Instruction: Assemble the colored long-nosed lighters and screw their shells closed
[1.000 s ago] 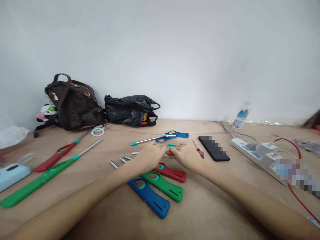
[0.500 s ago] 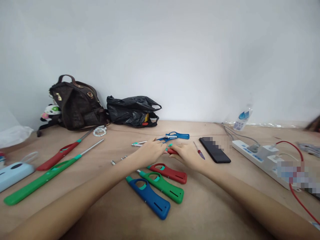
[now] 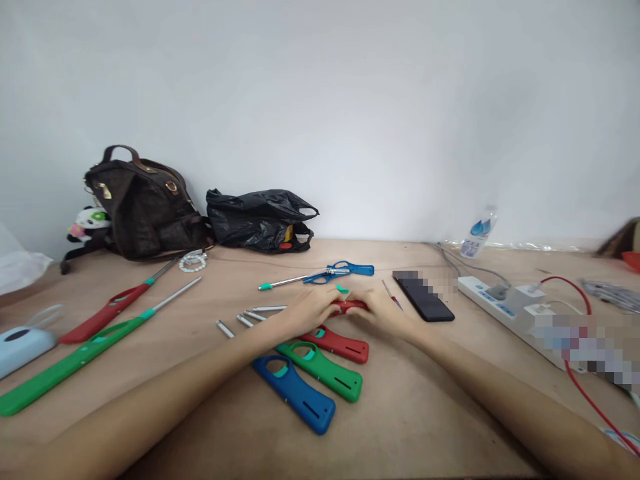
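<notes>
Over the middle of the table, my left hand and my right hand are closed on a small red lighter body with a teal piece at its top; fingers cover much of it. Just below them lie a red lighter, a green lighter and a blue lighter, side by side with metal tubes pointing left. My left forearm crosses over the tubes. Behind the hands are blue lighter shell parts and a metal tube with a teal end. A small screwdriver rests right of my right hand.
A black phone and a white power strip lie to the right, with a bottle behind. Long red and green lighters lie left. A backpack and a black plastic bag stand against the wall.
Both hands have lowered slightly and turned, so more of the red lighter body shows between them. The view has shifted a little; the other things lie as before.
</notes>
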Motion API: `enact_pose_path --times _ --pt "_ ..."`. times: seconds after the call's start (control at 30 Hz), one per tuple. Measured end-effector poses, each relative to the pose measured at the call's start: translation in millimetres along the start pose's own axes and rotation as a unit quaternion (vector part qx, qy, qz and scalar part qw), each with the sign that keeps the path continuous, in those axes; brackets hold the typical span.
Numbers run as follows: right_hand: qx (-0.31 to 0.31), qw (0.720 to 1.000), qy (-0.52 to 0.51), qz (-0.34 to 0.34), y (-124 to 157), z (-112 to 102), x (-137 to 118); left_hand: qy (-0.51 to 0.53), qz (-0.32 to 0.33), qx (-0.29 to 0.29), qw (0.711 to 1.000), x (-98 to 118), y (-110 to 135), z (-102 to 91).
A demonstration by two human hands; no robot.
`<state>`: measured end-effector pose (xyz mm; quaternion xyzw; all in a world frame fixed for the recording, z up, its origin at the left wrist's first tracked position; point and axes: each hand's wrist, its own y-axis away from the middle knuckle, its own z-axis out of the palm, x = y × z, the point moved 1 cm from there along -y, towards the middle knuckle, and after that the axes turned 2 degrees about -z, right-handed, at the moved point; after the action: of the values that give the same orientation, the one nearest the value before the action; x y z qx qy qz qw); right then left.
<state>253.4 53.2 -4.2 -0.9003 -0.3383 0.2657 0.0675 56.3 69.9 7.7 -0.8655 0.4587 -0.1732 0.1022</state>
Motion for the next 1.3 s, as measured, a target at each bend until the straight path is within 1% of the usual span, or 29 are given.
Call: enact_pose_path --times 0.1,0.17,0.27,0.37,0.47,0.6,0.7,0.77,0.87,0.93,1.0,1.03,1.07,1.13,1.2,1.3 --pt "-0.006 0.998 -0.066 0.009 1 -7 4 0.008 0.000 0.016 1.000 -2 0 4.7" --pt "-0.012 0.998 -0.067 0.016 3 -12 7 -0.004 0.003 0.021 1.000 -5 2 5.2" --pt "-0.032 0.999 -0.024 0.019 6 -17 9 -0.019 0.010 0.015 1.000 -8 4 4.8" --pt "-0.048 0.998 0.023 0.012 8 -18 11 -0.028 0.008 0.009 1.000 -9 4 4.2" --pt "-0.035 0.997 0.071 0.002 9 -16 14 -0.023 0.005 0.018 1.000 -10 4 3.8" --pt "-0.010 0.994 0.110 -0.008 10 -10 13 0.046 0.026 0.026 0.998 -8 2 4.7" --pt "-0.020 0.993 0.113 -0.005 9 -6 10 0.112 0.044 0.009 0.993 -6 0 7.5" --pt "-0.033 0.995 0.094 -0.010 8 -6 9 0.132 0.042 0.000 0.990 -6 0 10.0" --pt "-0.028 0.999 0.027 -0.014 7 -16 12 0.128 0.038 -0.005 0.991 -9 0 13.5" --pt "-0.003 1.000 -0.004 0.013 8 -28 19 0.120 0.039 -0.010 0.992 -11 1 15.2" --pt "0.000 0.999 -0.004 0.046 11 -43 28 0.113 0.041 -0.015 0.993 -13 1 16.2" --pt "-0.016 0.998 0.001 0.061 13 -50 33 0.109 0.043 -0.016 0.993 -13 1 16.5" --pt "-0.054 0.996 0.004 0.072 15 -55 37 0.106 0.046 -0.016 0.993 -13 1 16.7" --pt "-0.150 0.986 -0.009 0.078 20 -63 41 0.100 0.053 -0.011 0.993 -14 1 16.7" --pt "-0.222 0.971 -0.034 0.076 25 -64 42 0.097 0.056 -0.006 0.994 -14 2 16.7" --pt "-0.275 0.957 -0.066 0.070 26 -58 38 0.094 0.054 0.000 0.994 -14 2 16.4"
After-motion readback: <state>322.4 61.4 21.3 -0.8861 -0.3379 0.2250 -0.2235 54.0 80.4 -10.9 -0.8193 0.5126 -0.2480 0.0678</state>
